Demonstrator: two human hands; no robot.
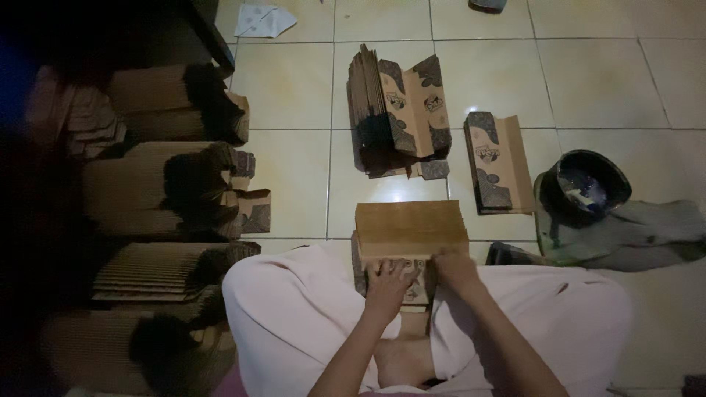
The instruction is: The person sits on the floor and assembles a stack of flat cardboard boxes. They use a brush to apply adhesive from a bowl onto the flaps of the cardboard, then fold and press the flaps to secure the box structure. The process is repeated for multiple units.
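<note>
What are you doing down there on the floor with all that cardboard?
A person sits cross-legged on the tiled floor. Both hands, the left hand and the right hand, press on a stack of flat brown cardboard sheets in front of the knees. More printed cardboard pieces lie farther out, with another pile beside them. Big stacks of folded cardboard line the left side. A dark round bowl rests on a cloth at the right.

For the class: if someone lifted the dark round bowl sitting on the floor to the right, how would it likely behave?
The bowl looks rigid, so it probably keeps its shape. It holds something pale inside, which might spill if tilted. Resting partly on a crumpled cloth, it may tip when nudged.
</note>
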